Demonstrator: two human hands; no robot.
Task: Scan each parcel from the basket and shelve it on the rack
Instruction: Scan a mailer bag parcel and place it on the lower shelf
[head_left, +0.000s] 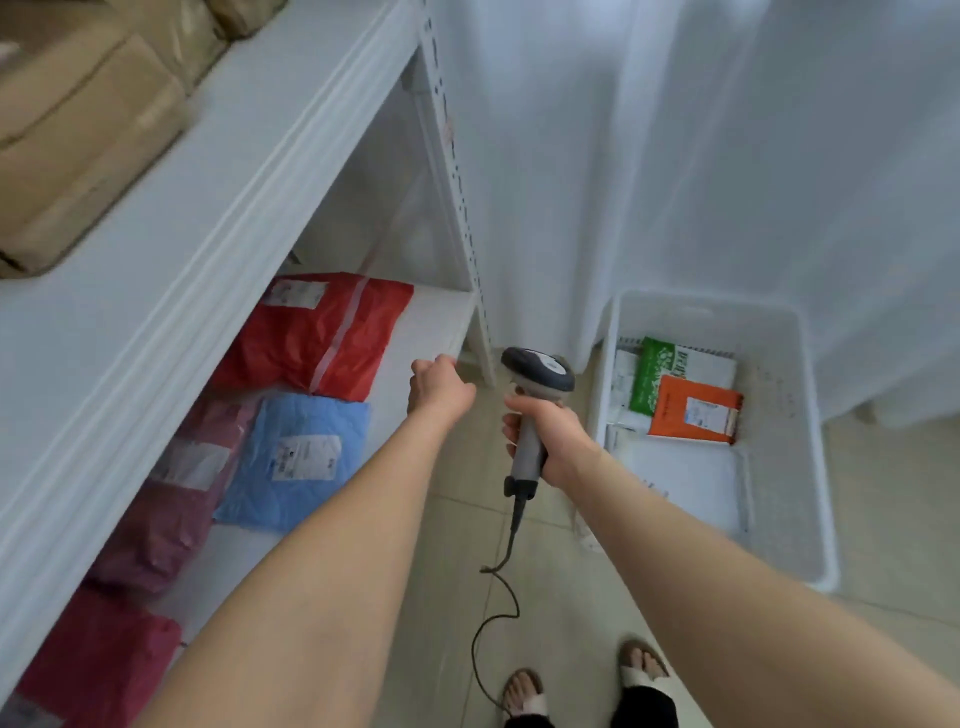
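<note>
My right hand (548, 439) grips the handle of a grey barcode scanner (537, 379), its head pointing away and its cable trailing to the floor. My left hand (439, 387) hovers at the front edge of the white rack's lower shelf (441, 322), fingers curled and holding nothing. On that shelf lie a red parcel (322, 338), a blue parcel (301, 457) and two dark pink parcels (171, 514). The white basket (810, 415) on the floor to the right holds an orange parcel (693, 410), a green-and-white parcel (675, 369) and white ones.
The upper shelf (208, 197) carries brown cardboard boxes (78, 140) at top left. A white curtain (675, 156) hangs behind the basket. The floor is beige tile, and my sandalled feet (587, 686) stand at the bottom.
</note>
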